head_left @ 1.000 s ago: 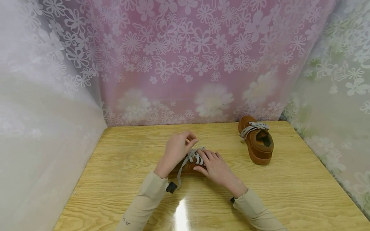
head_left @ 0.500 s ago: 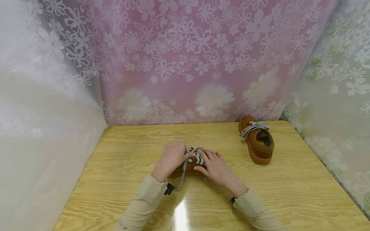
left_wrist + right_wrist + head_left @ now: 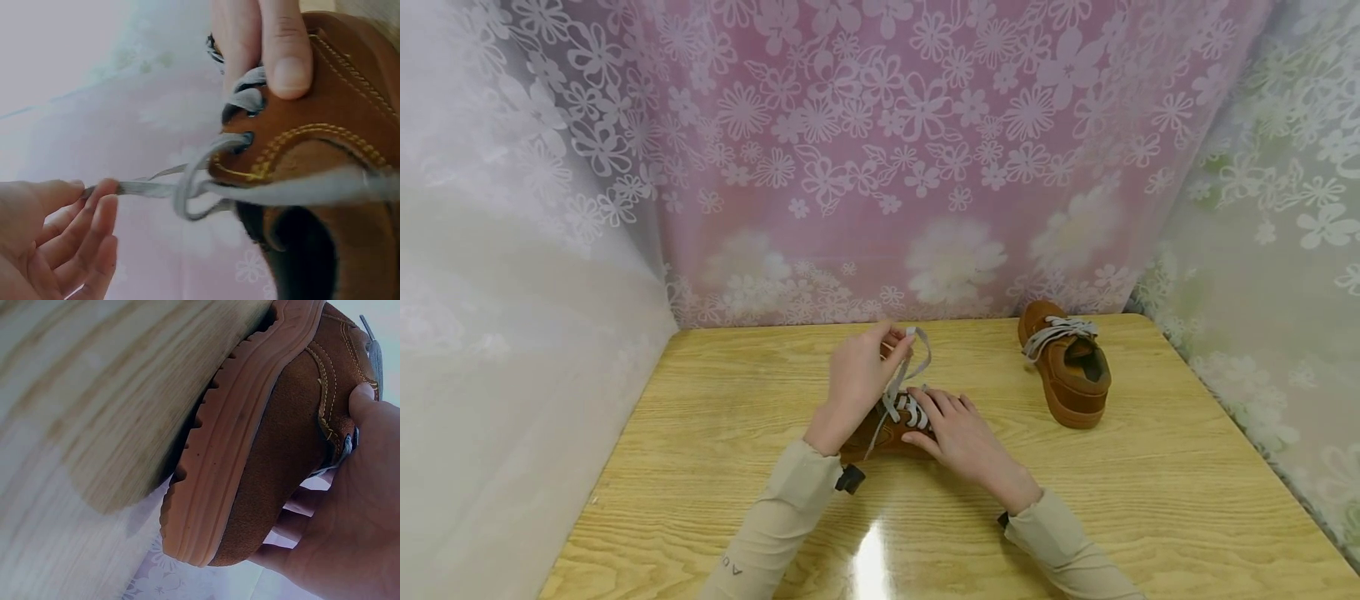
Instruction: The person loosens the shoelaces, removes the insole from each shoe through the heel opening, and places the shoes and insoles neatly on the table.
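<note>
A brown shoe point(image 3: 891, 435) with grey laces sits on the table, its toe under my right hand point(image 3: 962, 440). My right hand point(image 3: 350, 503) grips the shoe across the front, thumb on the near side beside the eyelets and fingers over the far side. Above the shoe, my left hand point(image 3: 857, 375) pinches a grey shoelace point(image 3: 928, 354), which arches from the fingertips. In the left wrist view that shoelace point(image 3: 147, 187) runs taut from the thumb and finger to a loose loop at the top eyelets. Another lace strand hangs over the near side of the shoe.
A second brown shoe point(image 3: 1066, 375) with grey laces stands at the back right of the wood-grain table point(image 3: 722, 392). A pink floral curtain point(image 3: 880, 167) hangs behind the table, with pale sheets at both sides.
My left hand dipped to the laces, then rose, now drawing a lace upward. The strand hanging on the near side has shifted and shows less length. My right hand stays put on the shoe.
</note>
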The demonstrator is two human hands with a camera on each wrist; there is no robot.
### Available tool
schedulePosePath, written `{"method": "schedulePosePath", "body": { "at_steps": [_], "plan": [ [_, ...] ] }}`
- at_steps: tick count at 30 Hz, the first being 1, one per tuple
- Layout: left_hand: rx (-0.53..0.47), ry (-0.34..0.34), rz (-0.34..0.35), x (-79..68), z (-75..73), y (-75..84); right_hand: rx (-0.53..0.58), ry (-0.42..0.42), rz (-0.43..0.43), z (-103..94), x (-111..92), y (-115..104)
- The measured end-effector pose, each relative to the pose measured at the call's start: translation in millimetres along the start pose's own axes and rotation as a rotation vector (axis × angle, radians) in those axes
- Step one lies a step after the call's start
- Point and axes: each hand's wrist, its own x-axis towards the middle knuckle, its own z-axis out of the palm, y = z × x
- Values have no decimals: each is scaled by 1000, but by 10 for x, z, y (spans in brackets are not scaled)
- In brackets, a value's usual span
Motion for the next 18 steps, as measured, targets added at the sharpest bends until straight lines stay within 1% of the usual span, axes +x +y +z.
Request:
{"method": "schedulePosePath", "body": {
  "at_steps": [1, 3, 7, 10, 14, 16, 18],
  "plan": [
    [0, -14, 0, -1, 10, -8, 1, 0, 0, 0, -1, 1],
    [20, -77, -10, -19, 26, -33, 0, 0, 0, 0, 0, 2],
    [122, -239, -32, -98, 24, -96, -6, -1, 4, 6, -1, 6],
    [206, -323, -9, -168, -13, -128, -10, -6, 7, 8, -1, 12],
    [267, -382, 21, -225, -56, -139, -16, -6, 0, 10, 0, 15],
    [278, -398, 16, -230, -62, -134, -17, -5, 0, 12, 1, 14],
    [274, -398, 3, -217, -61, -122, -15, -4, 2, 15, 4, 10]
  ]
}}
